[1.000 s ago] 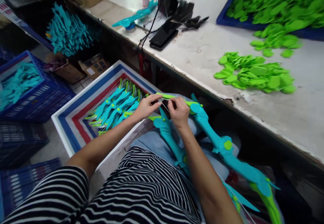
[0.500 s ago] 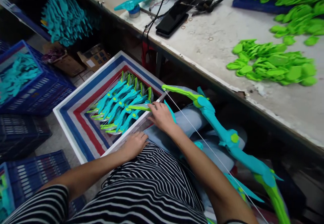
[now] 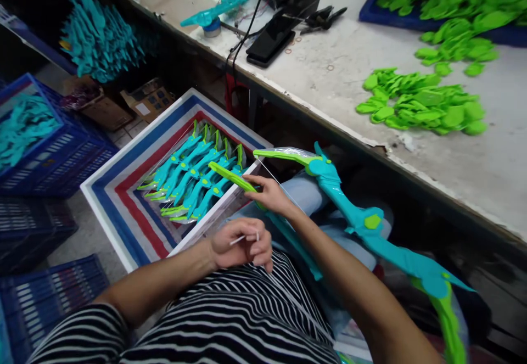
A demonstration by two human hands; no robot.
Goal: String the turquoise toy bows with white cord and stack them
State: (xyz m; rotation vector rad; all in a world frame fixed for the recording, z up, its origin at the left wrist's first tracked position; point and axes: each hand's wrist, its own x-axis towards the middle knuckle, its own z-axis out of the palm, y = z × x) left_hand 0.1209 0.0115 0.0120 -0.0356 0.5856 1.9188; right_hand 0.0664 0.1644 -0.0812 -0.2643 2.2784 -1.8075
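My right hand (image 3: 269,194) grips the green limb of a toy bow (image 3: 230,176), whose turquoise body runs down across my lap, partly hidden by my forearm. In my left hand (image 3: 242,241), curled fingers pinch a white string (image 3: 288,292) that trails over my striped shirt toward the lower right. A second toy bow (image 3: 354,210), turquoise with green limbs, rests over my legs, its own string stretched along it. Several finished-looking toy bows (image 3: 197,166) lie side by side in the striped-lined box (image 3: 140,238) left of my hands.
The workbench (image 3: 329,95) carries green plastic pieces (image 3: 428,103), a blue tray (image 3: 403,21) heaped with more, and a black phone (image 3: 269,48). Blue crates (image 3: 49,144) stand at left. Turquoise parts (image 3: 99,34) are piled under the bench's far end.
My left hand has risen from the box edge and now has the white string in its fingers. My right hand has lifted the green limb slightly away from the box.
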